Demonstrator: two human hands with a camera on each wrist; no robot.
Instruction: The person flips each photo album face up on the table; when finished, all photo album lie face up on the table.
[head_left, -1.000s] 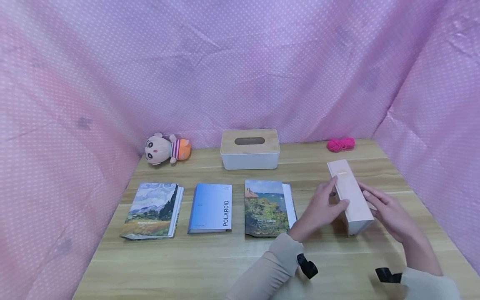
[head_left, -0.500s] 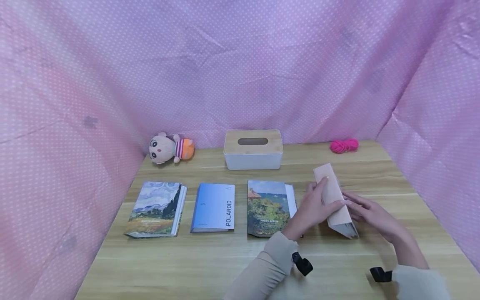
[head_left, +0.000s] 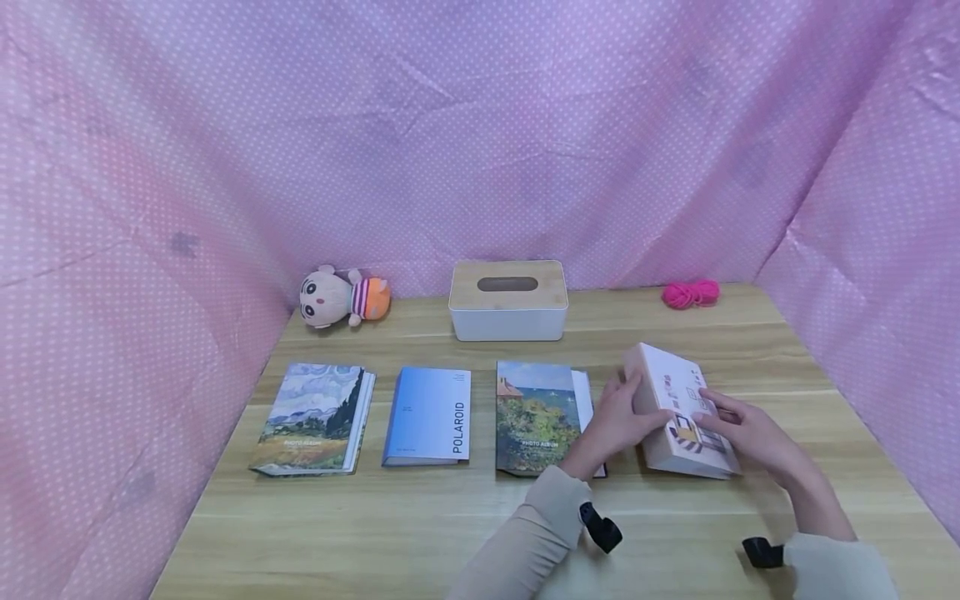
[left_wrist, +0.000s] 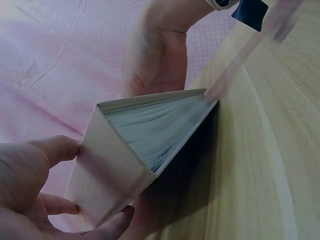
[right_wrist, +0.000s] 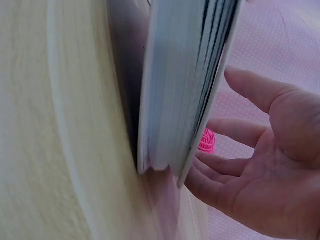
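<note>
A thick photo album (head_left: 678,379) with a pale pink spine and a white cover printed with small pictures leans at a slant on the table, at the right. My left hand (head_left: 617,423) grips it along the spine, thumb near the cover edge and fingers at the spine. In the left wrist view the page block (left_wrist: 157,125) shows between the boards, spread toward its open side. Straight, relaxed fingers of my right hand (head_left: 750,437) touch the printed cover from the right; the right wrist view shows that hand (right_wrist: 265,145) beside the cover board.
To the left lie a landscape-painting photo album (head_left: 551,417), a blue Polaroid album (head_left: 431,417) and another painted album (head_left: 311,417). Behind stand a tissue box (head_left: 510,323), a plush toy (head_left: 326,298) and pink yarn (head_left: 690,293). A pink dotted curtain (head_left: 487,150) surrounds the wooden table (head_left: 360,533).
The album was standing spine-up between both hands; it has tipped leftward, so the spine now faces left and the printed cover faces up. The right fingers have shifted onto that cover.
</note>
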